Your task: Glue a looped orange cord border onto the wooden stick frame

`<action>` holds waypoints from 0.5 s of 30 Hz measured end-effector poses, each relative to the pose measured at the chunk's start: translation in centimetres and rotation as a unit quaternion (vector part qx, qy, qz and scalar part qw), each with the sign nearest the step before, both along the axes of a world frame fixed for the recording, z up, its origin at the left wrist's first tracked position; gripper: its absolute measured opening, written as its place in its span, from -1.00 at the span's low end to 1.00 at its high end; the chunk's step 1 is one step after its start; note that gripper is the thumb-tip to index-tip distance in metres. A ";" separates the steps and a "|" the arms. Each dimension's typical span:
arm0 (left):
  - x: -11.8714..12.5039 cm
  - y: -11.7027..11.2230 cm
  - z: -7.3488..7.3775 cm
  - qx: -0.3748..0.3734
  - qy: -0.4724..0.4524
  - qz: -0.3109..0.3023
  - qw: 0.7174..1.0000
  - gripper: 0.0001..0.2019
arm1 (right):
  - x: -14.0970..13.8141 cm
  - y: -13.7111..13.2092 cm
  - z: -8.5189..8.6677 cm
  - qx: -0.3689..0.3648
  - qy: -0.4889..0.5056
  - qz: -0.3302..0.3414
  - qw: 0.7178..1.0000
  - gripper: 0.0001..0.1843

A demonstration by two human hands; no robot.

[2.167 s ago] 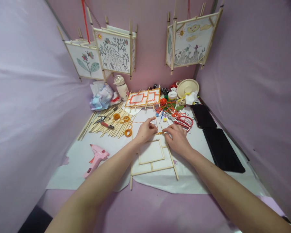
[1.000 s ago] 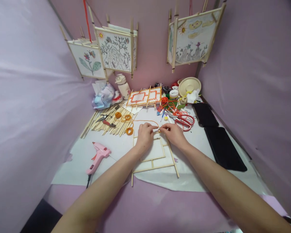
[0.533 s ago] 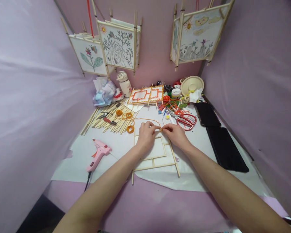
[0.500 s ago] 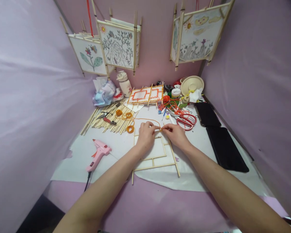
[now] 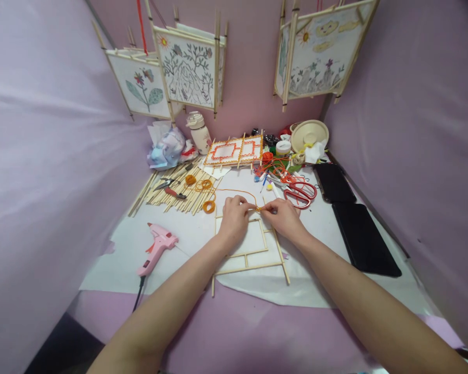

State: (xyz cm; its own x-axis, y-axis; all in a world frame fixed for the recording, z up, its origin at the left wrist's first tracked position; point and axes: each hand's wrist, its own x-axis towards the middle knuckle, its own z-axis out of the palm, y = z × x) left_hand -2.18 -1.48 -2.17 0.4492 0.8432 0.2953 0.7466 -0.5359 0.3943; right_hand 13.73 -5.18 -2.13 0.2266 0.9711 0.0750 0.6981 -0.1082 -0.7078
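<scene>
Orange cord point(image 5: 234, 192) stays pinched between the left hand point(image 5: 233, 221) and right hand point(image 5: 284, 218) at the far edge of the bamboo frame point(image 5: 249, 249); both hands have shifted slightly right, fingertips closed.

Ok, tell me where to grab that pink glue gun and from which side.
Take the pink glue gun by its handle, the lower part nearest the cord, coming from above on the left. It lies flat on the white paper, nozzle pointing toward the stick pile, with bare paper around it.
</scene>
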 end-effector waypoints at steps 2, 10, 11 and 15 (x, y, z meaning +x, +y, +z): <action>0.0 0.0 0.0 -0.002 0.002 0.000 1.000 -0.65 | 0.0 0.0 -0.1 -0.001 -0.004 0.000 1.000 -0.83; 0.1 0.0 0.0 -0.005 0.003 -0.004 1.000 -0.66 | 0.0 0.1 -0.3 -0.004 -0.028 -0.004 1.000 -0.83; 0.2 0.0 0.0 -0.005 0.004 -0.004 1.000 -0.66 | 0.0 0.1 -0.3 -0.004 -0.032 -0.003 0.999 -0.83; 0.2 0.1 -0.1 -0.005 0.006 -0.005 1.000 -0.65 | 0.1 0.1 -0.4 -0.008 -0.046 0.001 0.999 -0.83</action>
